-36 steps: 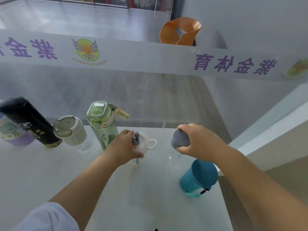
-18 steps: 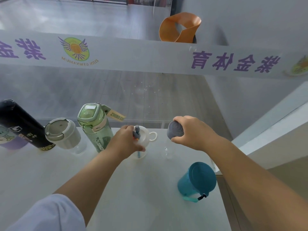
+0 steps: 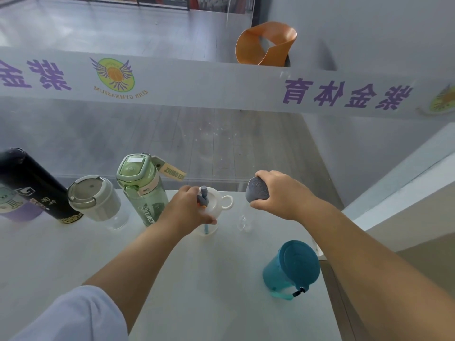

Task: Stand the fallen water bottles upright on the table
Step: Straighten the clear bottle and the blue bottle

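Observation:
My left hand (image 3: 188, 212) grips a clear bottle with a white lid and grey straw spout (image 3: 213, 202), upright on the white table (image 3: 73, 257). My right hand (image 3: 280, 195) wraps the grey cap of a clear bottle (image 3: 256, 193) whose transparent base (image 3: 243, 223) rests on the table. A teal bottle (image 3: 291, 265) stands upright near the right edge. Left of my hands stand a green bottle (image 3: 141, 187), a grey-lidded clear cup (image 3: 94, 199), a black flask (image 3: 32, 183) and a purple bottle (image 3: 14, 205).
A glass wall with purple lettering (image 3: 344, 94) rises right behind the table. The table's right edge (image 3: 332, 291) drops off beside the teal bottle. An orange chair (image 3: 266, 44) sits beyond the glass.
Both hands keep hold of their bottles; the grey-capped bottle sits a little further back and more upright. The view has shifted slightly.

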The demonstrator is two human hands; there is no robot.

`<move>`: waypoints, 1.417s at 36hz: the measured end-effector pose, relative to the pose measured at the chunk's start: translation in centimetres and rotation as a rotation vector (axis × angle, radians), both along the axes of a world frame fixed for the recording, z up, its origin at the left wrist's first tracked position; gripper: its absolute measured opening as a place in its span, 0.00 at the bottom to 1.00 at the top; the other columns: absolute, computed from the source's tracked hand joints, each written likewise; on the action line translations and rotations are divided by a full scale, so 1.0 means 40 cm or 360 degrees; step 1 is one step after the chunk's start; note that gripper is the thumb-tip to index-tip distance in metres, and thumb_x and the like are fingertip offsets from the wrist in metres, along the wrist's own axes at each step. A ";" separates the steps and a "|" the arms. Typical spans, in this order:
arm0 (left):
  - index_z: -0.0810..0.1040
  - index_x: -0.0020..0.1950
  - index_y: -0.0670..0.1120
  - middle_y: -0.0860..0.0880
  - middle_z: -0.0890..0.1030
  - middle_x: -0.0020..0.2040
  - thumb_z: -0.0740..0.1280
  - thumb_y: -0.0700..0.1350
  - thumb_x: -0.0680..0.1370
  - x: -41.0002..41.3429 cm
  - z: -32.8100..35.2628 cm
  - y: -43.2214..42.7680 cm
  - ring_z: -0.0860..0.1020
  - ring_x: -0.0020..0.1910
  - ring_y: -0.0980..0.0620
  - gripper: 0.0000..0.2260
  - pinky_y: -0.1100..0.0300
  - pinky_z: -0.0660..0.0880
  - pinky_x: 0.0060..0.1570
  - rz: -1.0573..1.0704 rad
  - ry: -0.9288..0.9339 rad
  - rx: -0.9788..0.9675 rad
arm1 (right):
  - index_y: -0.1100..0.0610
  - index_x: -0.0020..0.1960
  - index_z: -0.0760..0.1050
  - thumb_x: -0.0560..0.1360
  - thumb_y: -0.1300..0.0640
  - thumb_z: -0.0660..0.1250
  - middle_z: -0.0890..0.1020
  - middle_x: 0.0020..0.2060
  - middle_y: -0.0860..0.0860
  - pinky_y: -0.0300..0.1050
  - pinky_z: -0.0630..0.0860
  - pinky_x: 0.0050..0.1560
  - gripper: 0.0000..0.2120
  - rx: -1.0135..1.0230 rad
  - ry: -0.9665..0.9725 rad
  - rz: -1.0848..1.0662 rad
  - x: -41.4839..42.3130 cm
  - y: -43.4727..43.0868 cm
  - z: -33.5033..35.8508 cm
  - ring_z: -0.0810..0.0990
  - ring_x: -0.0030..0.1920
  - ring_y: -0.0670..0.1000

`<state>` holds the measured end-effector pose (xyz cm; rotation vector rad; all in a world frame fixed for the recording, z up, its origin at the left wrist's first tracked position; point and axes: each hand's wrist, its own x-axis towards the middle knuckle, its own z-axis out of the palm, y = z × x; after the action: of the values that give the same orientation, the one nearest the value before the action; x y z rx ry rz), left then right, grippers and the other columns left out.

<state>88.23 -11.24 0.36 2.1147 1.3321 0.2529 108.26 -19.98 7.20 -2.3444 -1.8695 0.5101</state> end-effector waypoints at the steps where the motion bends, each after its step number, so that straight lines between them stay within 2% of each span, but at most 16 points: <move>1: 0.75 0.53 0.45 0.49 0.72 0.57 0.80 0.52 0.60 0.000 0.001 -0.001 0.72 0.51 0.50 0.27 0.58 0.71 0.52 0.0003 0.0002 0.0002 | 0.53 0.68 0.64 0.71 0.43 0.68 0.75 0.57 0.53 0.53 0.76 0.54 0.30 -0.0016 -0.0004 0.0000 -0.001 0.000 0.001 0.75 0.54 0.54; 9: 0.73 0.58 0.45 0.48 0.73 0.55 0.78 0.54 0.61 -0.014 0.013 -0.019 0.71 0.50 0.51 0.30 0.61 0.67 0.47 0.0067 0.0033 -0.0012 | 0.54 0.73 0.58 0.71 0.41 0.68 0.72 0.63 0.54 0.54 0.76 0.58 0.36 -0.0074 -0.0022 0.0002 -0.005 -0.006 0.008 0.74 0.59 0.55; 13: 0.73 0.60 0.43 0.45 0.75 0.56 0.73 0.51 0.68 -0.028 0.032 -0.031 0.73 0.56 0.47 0.25 0.62 0.65 0.48 0.0036 0.0117 0.0089 | 0.54 0.74 0.56 0.72 0.40 0.67 0.70 0.66 0.53 0.55 0.75 0.60 0.38 -0.0018 0.0006 -0.0036 -0.004 -0.018 0.018 0.73 0.62 0.56; 15: 0.73 0.63 0.43 0.44 0.74 0.59 0.73 0.50 0.70 -0.041 0.043 -0.040 0.73 0.57 0.46 0.24 0.60 0.67 0.49 0.0065 0.0138 0.0119 | 0.54 0.74 0.56 0.72 0.40 0.66 0.70 0.67 0.53 0.54 0.74 0.60 0.37 0.0015 0.0017 -0.0060 0.000 -0.026 0.025 0.72 0.64 0.56; 18: 0.72 0.65 0.45 0.46 0.74 0.64 0.71 0.53 0.71 -0.066 0.046 -0.055 0.74 0.58 0.45 0.25 0.54 0.72 0.54 0.0105 0.0199 0.0138 | 0.54 0.74 0.57 0.73 0.41 0.66 0.68 0.69 0.53 0.52 0.71 0.61 0.36 0.0067 0.0032 -0.0089 0.008 -0.046 0.036 0.70 0.66 0.55; 22: 0.74 0.63 0.48 0.48 0.77 0.59 0.69 0.55 0.73 -0.081 0.049 -0.085 0.76 0.55 0.46 0.21 0.54 0.74 0.51 0.0079 0.0304 0.0189 | 0.53 0.74 0.58 0.74 0.42 0.65 0.66 0.72 0.51 0.52 0.69 0.64 0.34 0.0173 0.0034 -0.0139 0.023 -0.090 0.042 0.68 0.69 0.54; 25: 0.75 0.60 0.50 0.50 0.78 0.55 0.67 0.56 0.73 -0.077 0.053 -0.108 0.77 0.51 0.48 0.19 0.57 0.73 0.46 -0.0005 0.0380 0.0193 | 0.53 0.72 0.62 0.74 0.43 0.65 0.69 0.70 0.51 0.51 0.70 0.64 0.31 0.0246 0.0021 -0.0162 0.030 -0.132 0.044 0.70 0.67 0.54; 29: 0.74 0.59 0.51 0.51 0.78 0.55 0.66 0.57 0.74 -0.057 0.053 -0.136 0.76 0.50 0.50 0.17 0.59 0.72 0.44 -0.0159 0.0487 0.0178 | 0.51 0.70 0.66 0.74 0.42 0.65 0.74 0.65 0.50 0.48 0.74 0.58 0.28 0.0251 0.0002 -0.0156 0.025 -0.196 0.039 0.75 0.60 0.51; 34: 0.75 0.57 0.52 0.51 0.79 0.55 0.67 0.60 0.72 -0.029 0.030 -0.162 0.77 0.51 0.48 0.18 0.56 0.76 0.49 -0.0264 0.0551 0.0094 | 0.48 0.69 0.65 0.71 0.37 0.66 0.71 0.67 0.46 0.49 0.73 0.61 0.30 0.0053 0.0016 -0.0140 0.006 -0.274 0.008 0.73 0.63 0.49; 38: 0.74 0.58 0.52 0.52 0.78 0.56 0.67 0.60 0.72 -0.008 0.014 -0.182 0.77 0.54 0.48 0.19 0.55 0.75 0.52 -0.0343 0.0590 0.0048 | 0.46 0.69 0.65 0.68 0.36 0.68 0.72 0.64 0.45 0.48 0.74 0.59 0.33 -0.0049 0.0051 -0.0111 -0.012 -0.317 -0.024 0.73 0.62 0.49; 45: 0.72 0.62 0.52 0.53 0.77 0.59 0.66 0.59 0.73 0.018 0.014 -0.191 0.76 0.57 0.50 0.20 0.54 0.75 0.55 -0.0431 0.0652 0.0035 | 0.49 0.69 0.65 0.68 0.45 0.71 0.72 0.62 0.49 0.48 0.75 0.57 0.32 -0.0101 0.0132 -0.0076 -0.010 -0.332 -0.051 0.74 0.58 0.52; 51: 0.72 0.62 0.52 0.51 0.78 0.59 0.66 0.59 0.73 0.031 0.019 -0.185 0.76 0.56 0.49 0.21 0.55 0.75 0.55 -0.0457 0.0667 0.0066 | 0.52 0.70 0.65 0.68 0.48 0.70 0.72 0.62 0.50 0.49 0.75 0.57 0.32 -0.0103 0.0121 -0.0133 0.020 -0.316 -0.055 0.74 0.59 0.53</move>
<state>89.47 -18.66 1.13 2.4492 1.2248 -0.2997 109.04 -32.61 5.02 -2.3952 -1.7393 0.6501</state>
